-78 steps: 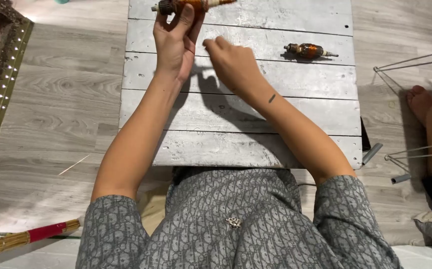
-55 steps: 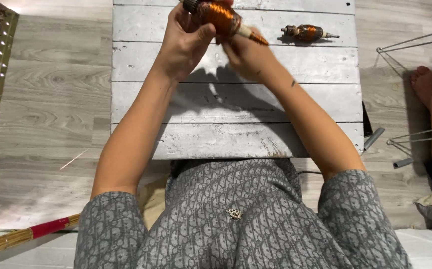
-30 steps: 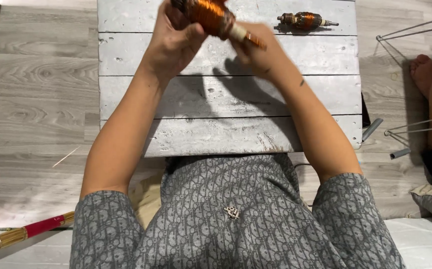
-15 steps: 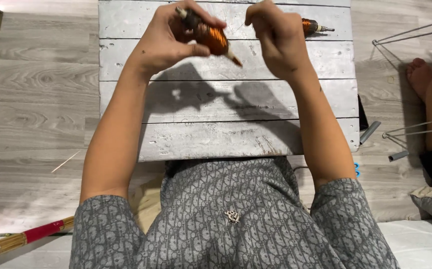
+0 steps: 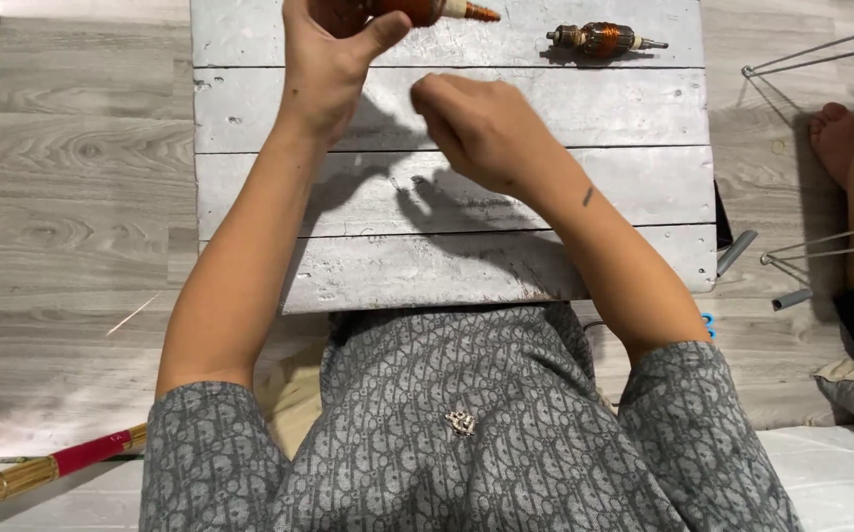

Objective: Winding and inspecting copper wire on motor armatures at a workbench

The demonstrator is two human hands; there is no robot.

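**Left hand has one rotor up at the far edge, right hand curled just below it**

- Wood-look floor (image 5: pixel 72 197) all round. A low grey plank table (image 5: pixel 447 266) sits in front of me, with my grey patterned top (image 5: pixel 466 424) at the near edge.
- Right of the table: another person's foot (image 5: pixel 836 133) and leg, with a thin wire frame (image 5: pixel 811 49) across them. A bundle of sticks with a pink band (image 5: pixel 43 473) lies bottom left.
- Left hand (image 5: pixel 333 59) is raised over the far plank. Thumb and fingers are clamped on a copper-wound rotor (image 5: pixel 437 10), which is cut off by the top of the view. Its tapered tip points right.
- Right hand (image 5: pixel 481 123) hangs over the second plank, near the held rotor but apart from it. The fingers are curled into a loose fist. Nothing shows in them, and I can't tell if something thin is pinched.
- A second rotor (image 5: pixel 604 39) lies flat on the far plank, right of both hands and untouched.
- Two short grey tubes (image 5: pixel 737 253) lie on the floor off the table's right edge.

My read is that this is the handling step: one hand carries the piece and the other is poised beside it. Any contact from the right hand calls for a short reach up and left to the tip. The left hand's clamp has to hold the piece steady, and the camera should tilt up, since the piece is half out of view.
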